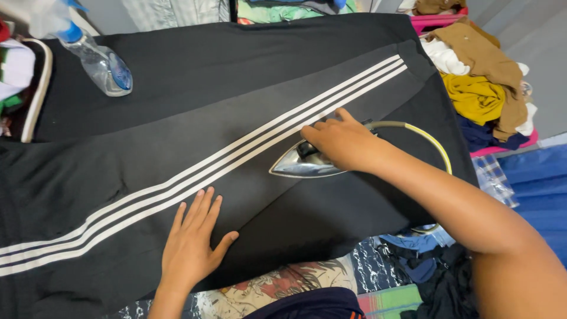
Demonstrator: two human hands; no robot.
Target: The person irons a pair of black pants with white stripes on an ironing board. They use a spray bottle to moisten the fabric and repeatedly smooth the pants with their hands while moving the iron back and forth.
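Right hand (pixel 342 142): clenched on the iron (pixel 304 165), pressed onto the black trousers (pixel 207 118).
Left hand (pixel 192 242): laid flat, released, fabric held taut.
Risk: fabric could be scorched if the iron is left lingering.

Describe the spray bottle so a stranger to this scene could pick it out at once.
Start from the black garment with three white stripes spread across the ironing surface, and go to its top left corner. There the spray bottle lies tilted on the cloth. It is the only clear plastic thing there, with a blue collar, far from the iron under the right hand.

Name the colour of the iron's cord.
Yellowish-green cord, clearest in the head view.
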